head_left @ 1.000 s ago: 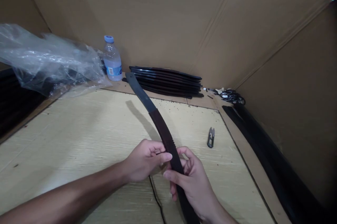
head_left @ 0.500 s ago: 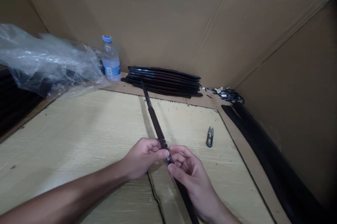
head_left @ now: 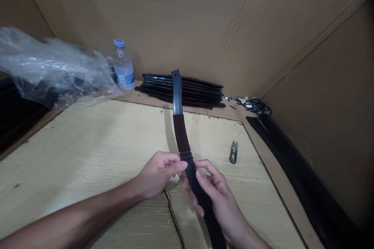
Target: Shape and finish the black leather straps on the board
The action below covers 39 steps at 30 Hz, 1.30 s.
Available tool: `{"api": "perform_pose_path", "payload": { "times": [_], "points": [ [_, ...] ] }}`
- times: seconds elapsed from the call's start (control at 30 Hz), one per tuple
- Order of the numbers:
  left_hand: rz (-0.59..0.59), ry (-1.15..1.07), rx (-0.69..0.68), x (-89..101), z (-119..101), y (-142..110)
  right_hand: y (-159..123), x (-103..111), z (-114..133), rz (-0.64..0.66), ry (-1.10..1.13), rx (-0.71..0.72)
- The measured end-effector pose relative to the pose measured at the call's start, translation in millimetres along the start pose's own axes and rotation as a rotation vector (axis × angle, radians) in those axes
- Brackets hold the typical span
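A long dark strap (head_left: 181, 134) runs from the bottom of the view up toward the back, its broad face toward me. Its far end is smooth, shiny and has a small hole; a brown sleeve-like section with ridges at its near edge covers the middle. My left hand (head_left: 163, 171) pinches the strap's left edge just below the ridges. My right hand (head_left: 214, 192) is closed around the strap a little nearer, thumb on top and fingers beneath. A thin black cord (head_left: 173, 218) hangs below my left hand.
Small thread snips (head_left: 233, 152) lie to the right on the board (head_left: 96, 155). Behind are a stack of dark strips (head_left: 201, 90), a water bottle (head_left: 125, 67) and a clear plastic bag (head_left: 64, 69). Long black strips (head_left: 289, 171) and a tangled black bundle (head_left: 254, 105) lie along the right.
The strap has turned from edge-on to its flat face, and its far end has swung up and right. My right hand has shifted its grip on it; the left stays almost in place.
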<state>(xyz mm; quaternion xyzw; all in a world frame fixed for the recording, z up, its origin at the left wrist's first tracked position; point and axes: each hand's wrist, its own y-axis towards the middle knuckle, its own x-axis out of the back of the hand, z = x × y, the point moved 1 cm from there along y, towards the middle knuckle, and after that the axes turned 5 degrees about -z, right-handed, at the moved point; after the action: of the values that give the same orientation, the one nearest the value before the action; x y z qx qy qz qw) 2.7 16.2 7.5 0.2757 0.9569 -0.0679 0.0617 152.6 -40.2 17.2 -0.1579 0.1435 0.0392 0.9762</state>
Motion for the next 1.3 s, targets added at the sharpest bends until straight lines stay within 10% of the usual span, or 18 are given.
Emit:
{"api": "perform_pose_path", "payload": {
  "times": [1.3],
  "points": [
    [0.118,-0.145,0.010,-0.2,6.1,-1.5,0.8,-0.2,1.0,-0.036,-0.021,0.073]
  ]
}}
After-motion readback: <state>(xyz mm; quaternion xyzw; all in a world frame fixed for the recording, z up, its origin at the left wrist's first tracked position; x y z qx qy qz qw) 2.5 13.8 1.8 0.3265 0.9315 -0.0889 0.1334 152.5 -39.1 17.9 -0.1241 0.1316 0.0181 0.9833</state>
